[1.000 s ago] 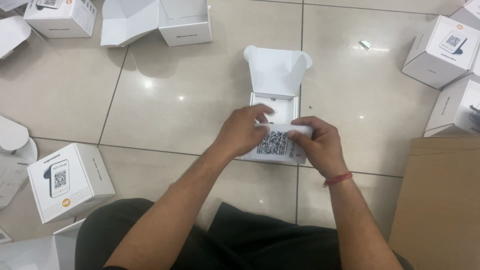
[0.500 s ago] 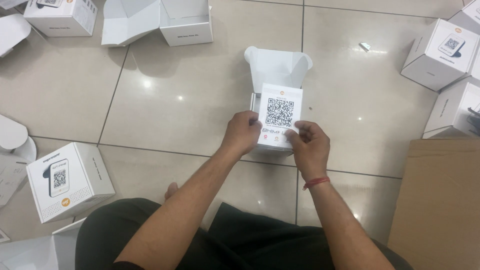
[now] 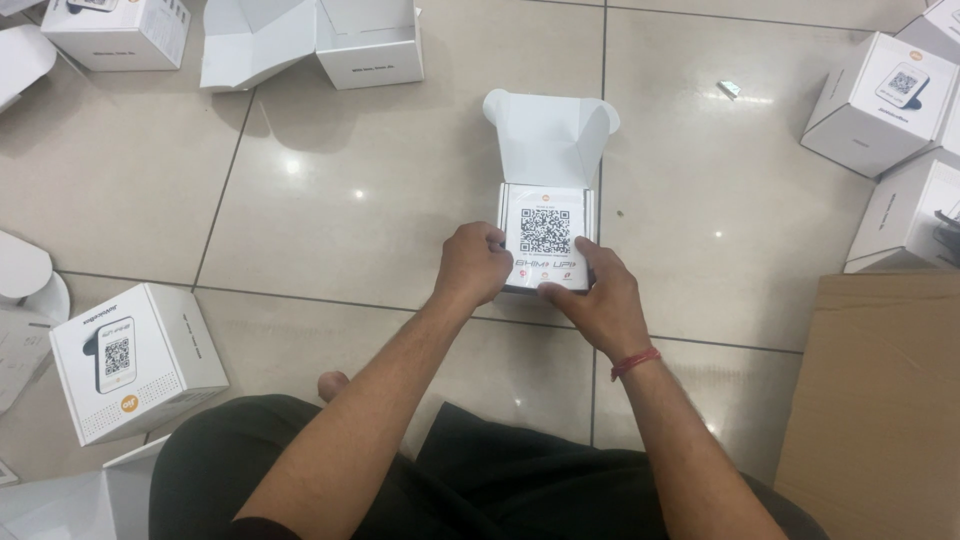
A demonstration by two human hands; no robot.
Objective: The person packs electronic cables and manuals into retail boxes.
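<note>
A small white box (image 3: 550, 140) stands on the tiled floor in front of me with its lid flap open toward the far side. A white card with a black square code pattern (image 3: 546, 236) lies flat in the box's mouth. My left hand (image 3: 472, 264) is curled against the box's near left corner, touching the card's left edge. My right hand (image 3: 596, 302), with a red thread on the wrist, presses its fingers on the card's near right edge.
Closed white boxes with a device picture sit at the left (image 3: 135, 358) and at the right (image 3: 880, 100). Open empty white boxes (image 3: 368, 45) lie at the far side. A brown cardboard carton (image 3: 880, 400) stands at the right. My dark-trousered legs fill the bottom.
The card was held up and folded between both hands a second ago. It now lies flat in the box's opening, and both hands have drawn back to its near edge.
</note>
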